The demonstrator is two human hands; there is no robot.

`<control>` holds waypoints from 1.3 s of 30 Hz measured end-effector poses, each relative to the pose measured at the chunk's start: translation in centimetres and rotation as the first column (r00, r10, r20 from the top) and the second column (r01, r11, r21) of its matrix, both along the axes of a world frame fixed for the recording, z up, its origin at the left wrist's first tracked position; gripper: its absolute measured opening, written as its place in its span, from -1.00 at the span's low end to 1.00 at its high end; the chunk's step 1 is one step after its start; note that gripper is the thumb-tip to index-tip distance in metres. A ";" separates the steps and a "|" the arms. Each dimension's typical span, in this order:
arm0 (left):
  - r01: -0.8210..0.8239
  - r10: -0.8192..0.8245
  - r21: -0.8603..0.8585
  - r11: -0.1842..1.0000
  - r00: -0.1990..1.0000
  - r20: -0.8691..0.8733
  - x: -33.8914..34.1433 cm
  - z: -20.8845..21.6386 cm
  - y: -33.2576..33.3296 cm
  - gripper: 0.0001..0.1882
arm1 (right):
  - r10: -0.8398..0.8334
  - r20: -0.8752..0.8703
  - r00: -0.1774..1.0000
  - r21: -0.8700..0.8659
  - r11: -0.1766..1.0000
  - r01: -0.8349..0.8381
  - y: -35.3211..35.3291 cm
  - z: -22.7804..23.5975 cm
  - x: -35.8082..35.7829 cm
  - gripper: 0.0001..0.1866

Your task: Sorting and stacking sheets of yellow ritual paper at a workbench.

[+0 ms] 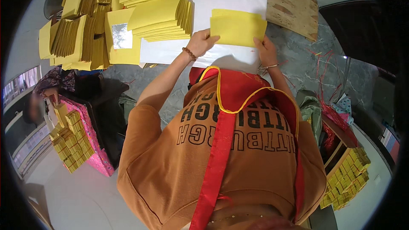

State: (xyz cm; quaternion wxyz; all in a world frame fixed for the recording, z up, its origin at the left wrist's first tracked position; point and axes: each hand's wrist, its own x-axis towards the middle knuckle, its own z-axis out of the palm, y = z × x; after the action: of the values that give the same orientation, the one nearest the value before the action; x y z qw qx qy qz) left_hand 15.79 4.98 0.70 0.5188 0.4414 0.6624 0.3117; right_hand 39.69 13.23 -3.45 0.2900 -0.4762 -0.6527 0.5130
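Some yellow paper sheets [238, 27], offset at the top edge so that more than one shows, are held up level over the white table [170, 53]. My left hand [203, 42], with a beaded bracelet at the wrist, grips their left edge, thumb in front. On the lower right corner, my right hand [267, 51] pinches them between thumb and fingers. To the left of the held sheets lies a fanned stack of yellow paper [159, 17]. Beside that stack is a yellow sheet [138, 47] with a silvery square [122, 36] on it.
More yellow paper stacks [81, 34] crowd the table's left. A wooden board [294, 8] lies at the right. Red strings [326, 76] hang over the grey floor. Bundled yellow packets [347, 179] are piled at the lower right. Another person's hand [51, 93] is near packets [72, 140] at left.
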 end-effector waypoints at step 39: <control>0.621 -0.102 0.211 0.755 0.429 -0.898 3.9 -1.7 1.0 -0.35 | -0.111 0.429 0.897 0.303 0.953 -0.027 0.4 1.8 -2.8 -0.55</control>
State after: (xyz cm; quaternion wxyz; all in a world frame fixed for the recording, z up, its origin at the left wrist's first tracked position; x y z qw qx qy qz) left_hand 19.71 5.99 -1.02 0.0469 0.7932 0.5994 0.0965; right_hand 36.87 13.65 -1.63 0.2151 -0.5442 -0.7611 0.2797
